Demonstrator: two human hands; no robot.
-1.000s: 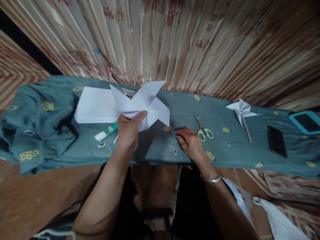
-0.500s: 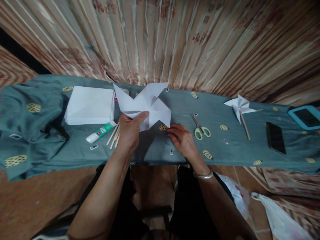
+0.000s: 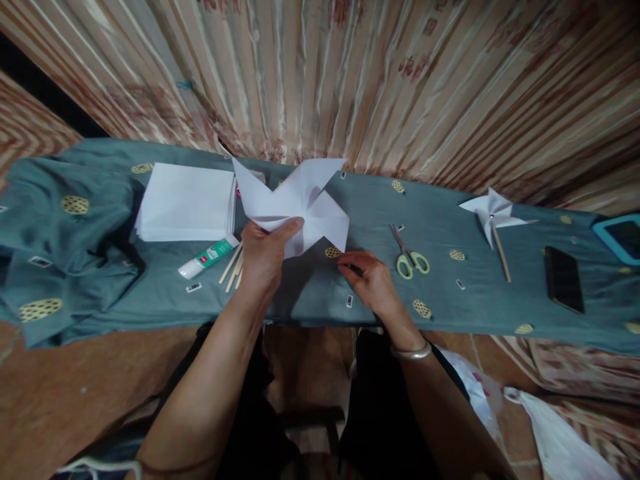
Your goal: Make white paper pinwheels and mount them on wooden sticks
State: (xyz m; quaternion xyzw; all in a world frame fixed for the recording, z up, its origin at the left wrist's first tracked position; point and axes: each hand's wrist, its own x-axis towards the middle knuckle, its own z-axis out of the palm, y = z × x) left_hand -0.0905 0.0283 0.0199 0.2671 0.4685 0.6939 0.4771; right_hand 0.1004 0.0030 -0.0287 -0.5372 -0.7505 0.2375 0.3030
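A white paper pinwheel [image 3: 323,217] with folded blades is raised above the cloth-covered table. My left hand [image 3: 263,257] grips it from below, thumb pressed near the centre and fingers behind the paper. My right hand [image 3: 371,280] is low over the cloth, just below the pinwheel's right blade. Its thumb and fingertips are pinched together; whatever is between them is too small to make out. To the right of that hand lie green-handled scissors [image 3: 411,262], blades pointing away from me. Thin wooden sticks [image 3: 231,270] lie partly hidden by my left hand.
A stack of white paper [image 3: 187,203] and a glue stick [image 3: 210,257] lie on the left. Toward the right are another pinwheel on a stick [image 3: 493,215], a black phone [image 3: 563,279] and a blue-framed device [image 3: 606,240]. A pleated curtain [image 3: 310,87] hangs behind the table.
My view has shifted slightly, so the table's things appear a little further right. Both hands keep nearly the same pose, the left still gripping the pinwheel and the right still pinched.
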